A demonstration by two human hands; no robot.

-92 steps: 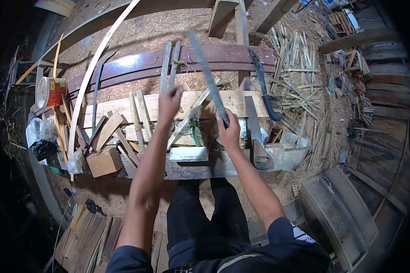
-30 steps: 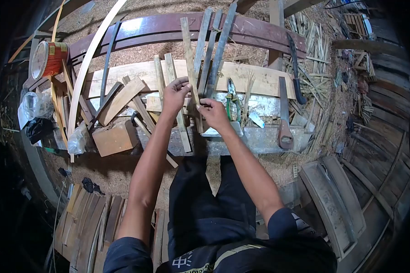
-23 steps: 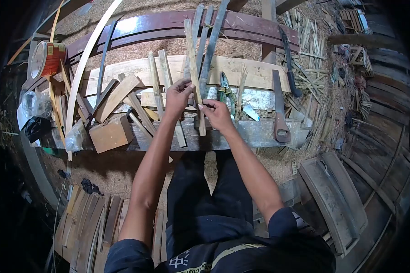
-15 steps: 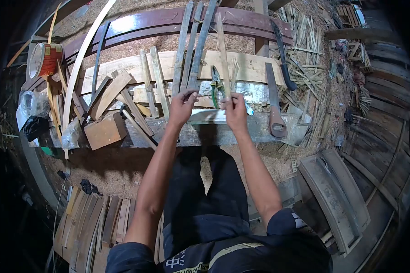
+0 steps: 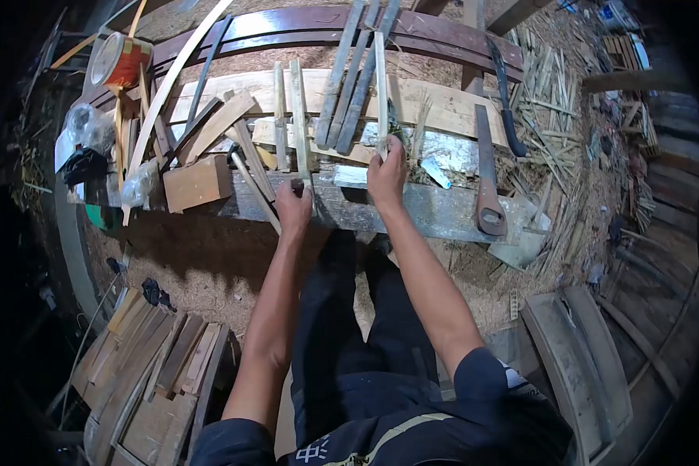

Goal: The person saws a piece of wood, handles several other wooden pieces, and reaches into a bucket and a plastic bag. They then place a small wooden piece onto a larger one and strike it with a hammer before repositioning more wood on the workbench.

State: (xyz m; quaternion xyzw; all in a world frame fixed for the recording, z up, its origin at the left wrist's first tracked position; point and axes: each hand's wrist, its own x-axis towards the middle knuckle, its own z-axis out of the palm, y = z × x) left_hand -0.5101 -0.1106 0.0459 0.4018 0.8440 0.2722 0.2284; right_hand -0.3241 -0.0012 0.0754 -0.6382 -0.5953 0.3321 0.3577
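My left hand [image 5: 293, 208] is closed at the bench's front edge, by the lower end of a pale wooden strip [image 5: 299, 116]; a small dark thing shows at its fingers, too small to name. My right hand [image 5: 387, 175] is wrapped round the lower end of a narrow wooden strip [image 5: 380, 85] that points away from me. Between the hands and farther back lie several grey strips [image 5: 356, 85], fanned out. A white block [image 5: 351, 177] rests near the front edge. Part of the pliers [image 5: 394, 120] shows behind the strip in my right hand.
On the bench [image 5: 435, 210] are a handsaw [image 5: 489, 179], a long dark-handled blade [image 5: 506, 109], a blue-white tube [image 5: 436, 172], a wooden block [image 5: 197, 184] and a red bucket [image 5: 128, 62]. Stacked boards [image 5: 144, 349] lie at lower left, a wooden frame [image 5: 575, 365] at lower right.
My left hand has moved down and left, away from the grey strips. My right hand has closed round the strip and shifted slightly up. The view has shifted, and the grey strips lie more slanted.
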